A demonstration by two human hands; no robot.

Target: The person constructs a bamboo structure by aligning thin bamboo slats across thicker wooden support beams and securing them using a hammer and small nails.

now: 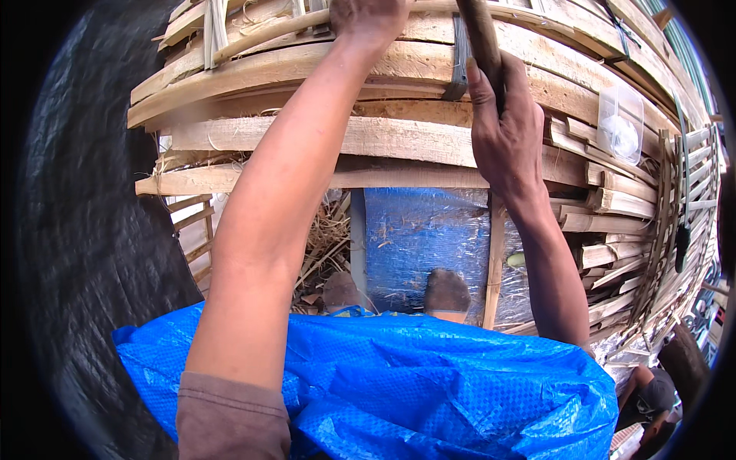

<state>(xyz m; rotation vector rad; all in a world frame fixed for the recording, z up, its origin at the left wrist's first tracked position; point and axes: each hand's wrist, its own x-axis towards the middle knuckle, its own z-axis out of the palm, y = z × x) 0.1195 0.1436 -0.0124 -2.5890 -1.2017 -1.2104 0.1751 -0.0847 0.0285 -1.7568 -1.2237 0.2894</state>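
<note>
Head camera: a crinkled, bright blue woven plastic sheet spreads across the lap, on the near side of the landmark, a stack of pale, rough-sawn wooden planks. A brown cloth sleeve covers the left upper arm. Between lap and plank stack, two dark-toed feet stand by a scuffed, shiny blue floor sheet, with curly, straw-like shavings left of it. The right hand is clamped around the lower end of a dark, round wooden stick, which slants over the plank stack beside a flat grey band. The left hand, cut by the upper edge, lies over the stack's far part at a thin, bowed pale strip; whether it grips, I cannot tell. Right of the plank stack's middle sit a clear plastic tub and layered split strips; left of the stack hangs wrinkled, glossy black sheeting. Another person crouches beyond its near right.
</note>
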